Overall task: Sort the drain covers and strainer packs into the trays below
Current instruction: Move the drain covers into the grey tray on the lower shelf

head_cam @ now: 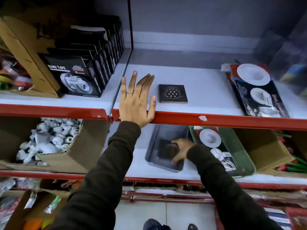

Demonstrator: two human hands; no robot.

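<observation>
A square dark drain cover (173, 93) lies flat on the upper shelf. My left hand (136, 100) rests open on that shelf just left of it, fingers spread, not touching it. At the shelf's right lies a strainer pack (259, 92) with two white strainers. On the shelf below, my right hand (180, 149) is inside the grey tray (152, 146), fingers closed on another dark drain cover (166, 149) lying in it. Beside it, a green tray (239, 151) holds a strainer pack (211, 138).
Black Nano Tape boxes (78, 75) stand left of the red divider on the upper shelf. A cardboard box of white fittings (48, 138) sits lower left, another cardboard box (265, 146) lower right. Red shelf rails (216, 119) run across the front.
</observation>
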